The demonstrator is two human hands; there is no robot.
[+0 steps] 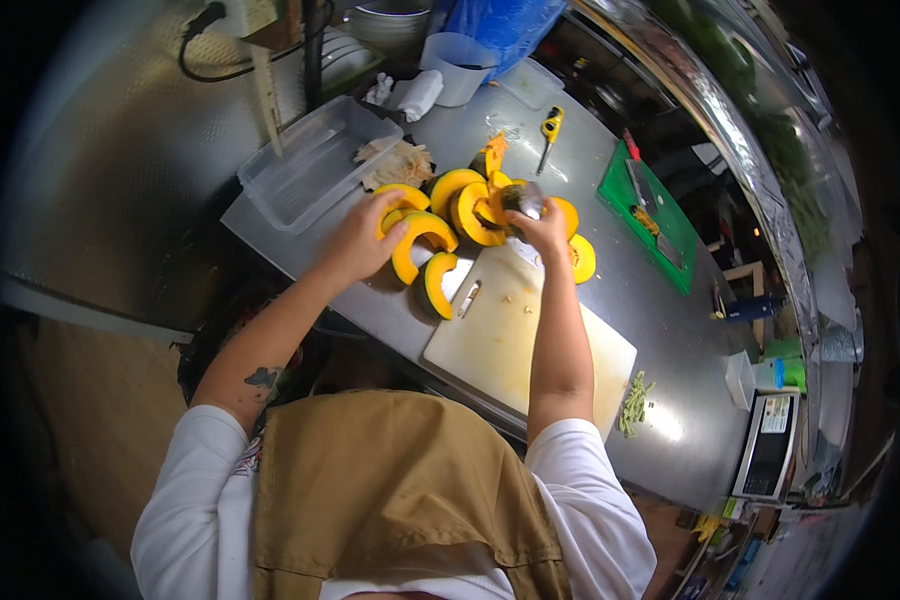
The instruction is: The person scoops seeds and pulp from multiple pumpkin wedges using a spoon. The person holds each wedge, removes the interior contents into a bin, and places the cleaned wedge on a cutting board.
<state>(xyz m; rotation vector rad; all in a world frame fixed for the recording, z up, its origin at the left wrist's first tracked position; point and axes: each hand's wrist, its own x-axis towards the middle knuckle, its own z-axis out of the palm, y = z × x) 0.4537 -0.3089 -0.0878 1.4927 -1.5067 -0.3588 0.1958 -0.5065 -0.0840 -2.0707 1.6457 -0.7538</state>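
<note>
Head | squash [433, 226] between left hand [363, 240] (touching; grip unclear) and right hand [544, 228] (clasping utensil [533, 200])

A white microwave [769, 447] stands at right; a yellow-handled tool [552, 124] lies farther back; black plug [205, 18], upper left.

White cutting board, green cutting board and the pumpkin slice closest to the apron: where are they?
White cutting board [498, 335], head view: bare middle.
Green cutting board [615, 182], head view: bare left side.
Pumpkin slice [437, 284], head view: orange flesh.
</note>
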